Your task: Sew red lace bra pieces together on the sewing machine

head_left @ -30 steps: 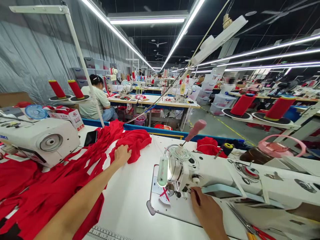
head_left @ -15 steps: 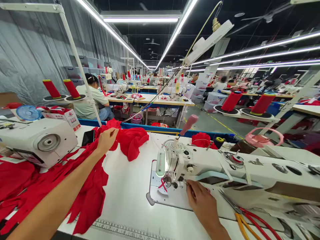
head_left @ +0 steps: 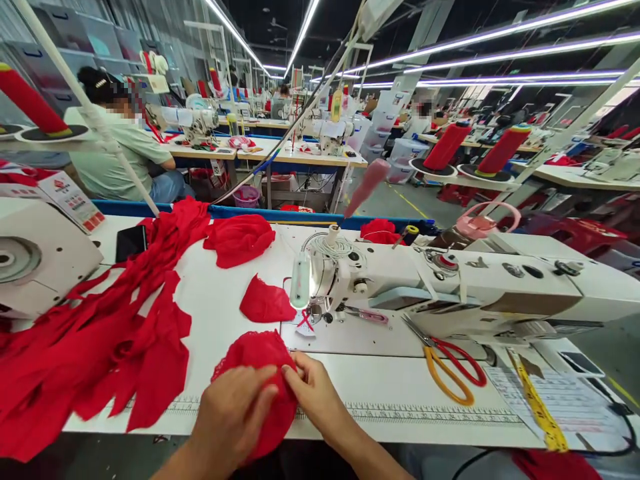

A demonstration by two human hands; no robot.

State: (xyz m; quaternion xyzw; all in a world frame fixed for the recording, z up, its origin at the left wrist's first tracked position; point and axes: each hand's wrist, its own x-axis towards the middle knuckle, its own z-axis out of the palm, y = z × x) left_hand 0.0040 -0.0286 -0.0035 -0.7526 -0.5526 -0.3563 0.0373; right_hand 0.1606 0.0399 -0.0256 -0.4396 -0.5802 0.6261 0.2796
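Observation:
My left hand [head_left: 233, 413] and my right hand [head_left: 313, 390] both grip a round piece of red lace fabric [head_left: 253, 353] at the near edge of the white sewing table [head_left: 220, 313]. The fingers of each hand are closed on the fabric. Another small red piece [head_left: 265, 303] lies flat just left of the needle of the white sewing machine [head_left: 450, 280]. A long heap of red cut pieces [head_left: 110, 327] spreads over the table's left side.
Orange-handled scissors [head_left: 450, 367] and a yellow measuring tape [head_left: 537, 400] lie right of my hands. A second sewing machine [head_left: 35, 260] stands at the left. A seated person [head_left: 125, 143] works behind it. Red thread cones [head_left: 473, 147] stand at the back right.
My left hand drew back from the red heap at the far side, and my right hand left the needle area. Both now hold a lace piece at the near edge. The view tilted down.

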